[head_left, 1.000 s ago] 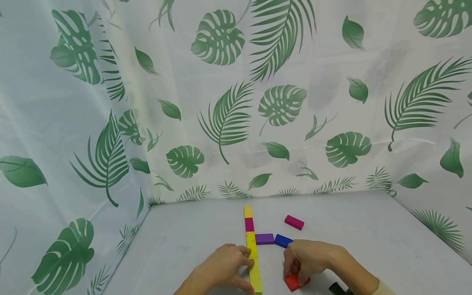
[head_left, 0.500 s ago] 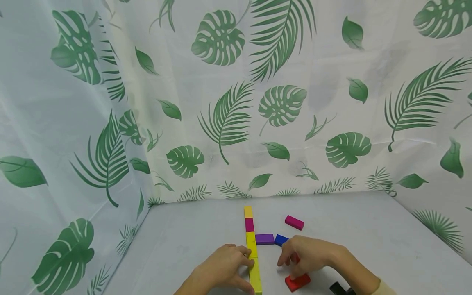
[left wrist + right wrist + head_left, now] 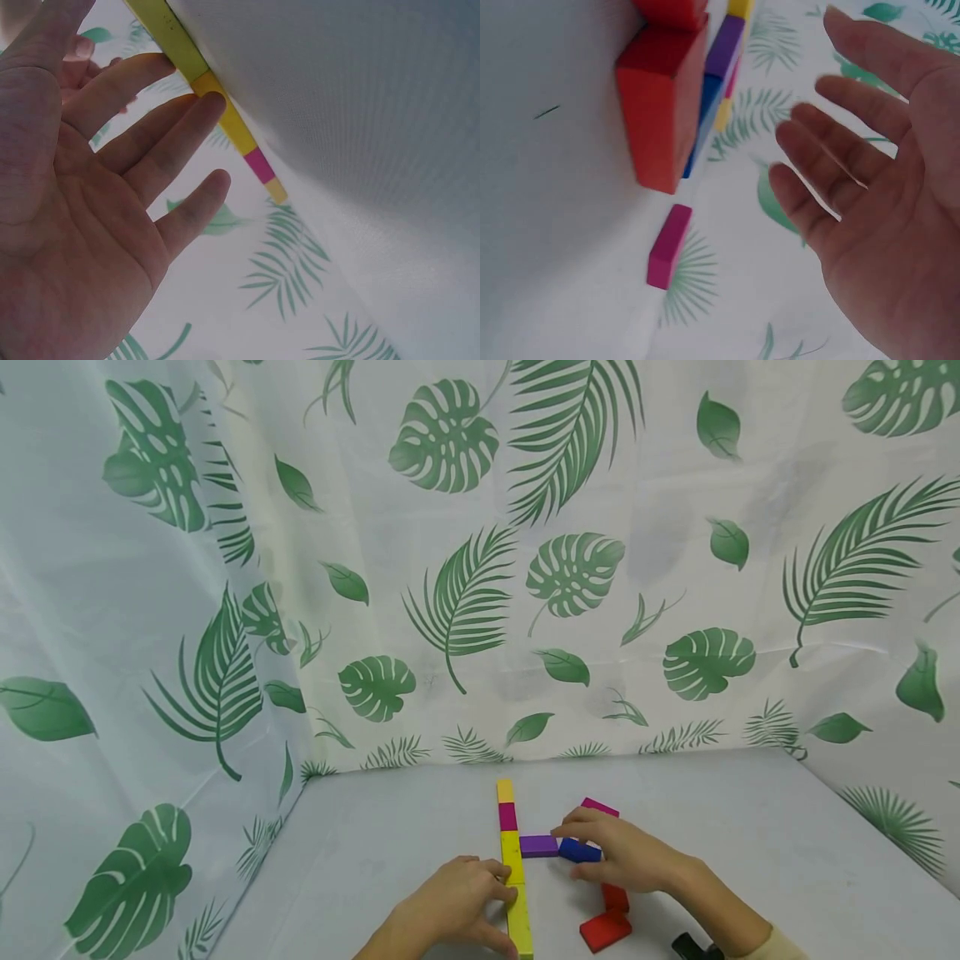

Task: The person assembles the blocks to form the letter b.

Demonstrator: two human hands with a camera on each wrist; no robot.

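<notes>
A straight row of blocks runs away from me: two longer yellow blocks [image 3: 519, 927], then a magenta block [image 3: 507, 817] and a short yellow block [image 3: 505, 791]. Against its left side my left hand [image 3: 453, 902] rests, fingertips touching the yellow blocks. A purple block [image 3: 538, 846] juts right from the row, with a blue block [image 3: 580, 851] at its end. Over the blue block hovers my right hand [image 3: 633, 858], fingers loosely extended and holding nothing. Two red blocks [image 3: 606, 932] meet at an angle nearer me; my right hand partly hides the farther one.
A loose magenta block [image 3: 596, 806] lies beyond my right hand, partly covered by it. Near my right forearm sits a small black object [image 3: 686, 947]. A white leaf-print curtain [image 3: 480, 610] hangs behind and beside the pale table [image 3: 375, 827].
My right hand has let go of the near red block and moved away from me to above the blue block. The farther red block now shows. My left hand has stayed put.
</notes>
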